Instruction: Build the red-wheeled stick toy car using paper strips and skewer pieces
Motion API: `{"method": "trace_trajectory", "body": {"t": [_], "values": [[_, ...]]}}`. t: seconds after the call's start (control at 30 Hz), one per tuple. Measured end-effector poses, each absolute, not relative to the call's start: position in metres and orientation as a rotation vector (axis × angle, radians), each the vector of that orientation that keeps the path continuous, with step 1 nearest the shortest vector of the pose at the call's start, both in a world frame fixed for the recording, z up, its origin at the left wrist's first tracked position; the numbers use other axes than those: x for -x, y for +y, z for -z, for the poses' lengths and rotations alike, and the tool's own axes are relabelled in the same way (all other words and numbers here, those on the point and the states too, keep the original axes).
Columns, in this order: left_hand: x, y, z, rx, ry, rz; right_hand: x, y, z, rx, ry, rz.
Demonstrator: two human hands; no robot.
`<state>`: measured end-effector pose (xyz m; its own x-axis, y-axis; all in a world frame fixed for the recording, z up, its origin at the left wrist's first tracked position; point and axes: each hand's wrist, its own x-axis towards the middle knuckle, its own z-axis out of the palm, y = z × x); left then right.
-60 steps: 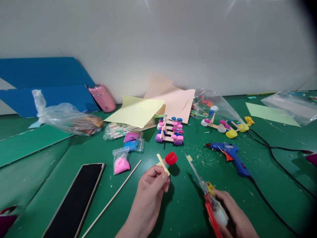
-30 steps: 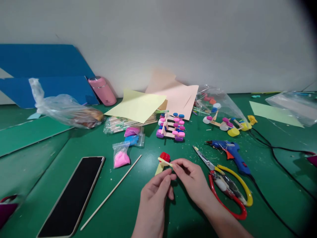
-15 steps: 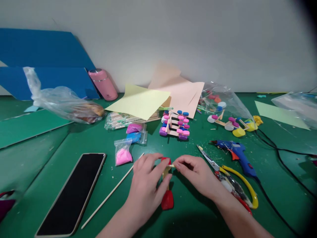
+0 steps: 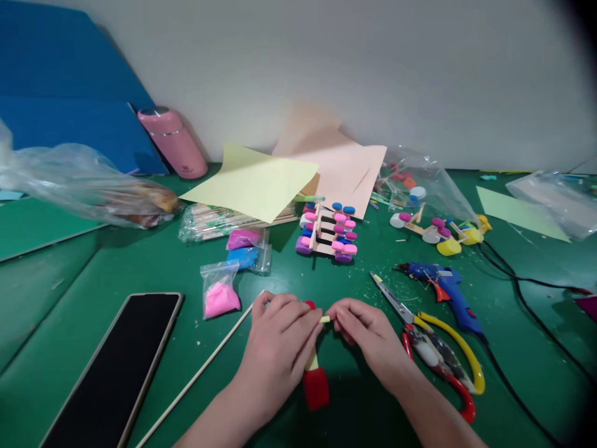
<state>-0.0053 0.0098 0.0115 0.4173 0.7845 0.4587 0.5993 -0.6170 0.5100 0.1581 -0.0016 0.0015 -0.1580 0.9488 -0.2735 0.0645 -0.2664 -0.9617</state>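
- From the right hand (image 4: 366, 330), the short yellow strip (image 4: 325, 319) is being pinched at its right end, the fingers being closed on it.
- By the left hand (image 4: 280, 339), the red-and-yellow piece (image 4: 316, 389) is being partly covered; its fingers are being held bent and side by side, but whether anything is being gripped cannot be told.
- One red end of the piece is being shown at six o'clock from the left fingertips, low over the counter (image 4: 354, 386).
- Clockwise from the strip, small wheeled models (image 4: 329, 233) are being seen at twelve o'clock, with another wheeled model (image 4: 433, 233) at two.
- Toward three o'clock, the glue gun (image 4: 450, 295) is being seen beyond the scissors (image 4: 426, 351), which are being left open-handled near the right forearm.
- Between eight and nine o'clock, a wooden rod (image 4: 205, 366) is being passed before the phone (image 4: 112, 373) is being reached.
- At ten o'clock, small bags of pink (image 4: 221, 298), blue and purple material are being grouped; at eleven, yellow paper (image 4: 256, 183) is being displayed.
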Motion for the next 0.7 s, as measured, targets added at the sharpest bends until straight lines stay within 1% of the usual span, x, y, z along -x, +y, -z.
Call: {"method": "trace_trajectory", "body": {"t": [0.23,0.37,0.43,0.53,0.7], "values": [[0.005,0.007,-0.005,-2.422,1.186,-1.032,-0.150,-0.003,-0.010,1.336,-1.257,-1.519],[0.006,0.006,-0.003,-2.422,1.205,-0.991,-0.146,-0.001,-0.008,1.360,-1.233,-1.466],[0.005,0.007,-0.003,-2.396,1.207,-1.025,-0.145,-0.001,-0.006,1.359,-1.233,-1.449],[0.005,0.009,-0.004,-2.265,1.210,-1.053,-0.144,-0.003,-0.004,1.338,-1.230,-1.442],[0.003,0.010,-0.007,-1.992,1.171,-0.967,-0.145,-0.004,-0.003,1.334,-1.214,-1.432]]}}
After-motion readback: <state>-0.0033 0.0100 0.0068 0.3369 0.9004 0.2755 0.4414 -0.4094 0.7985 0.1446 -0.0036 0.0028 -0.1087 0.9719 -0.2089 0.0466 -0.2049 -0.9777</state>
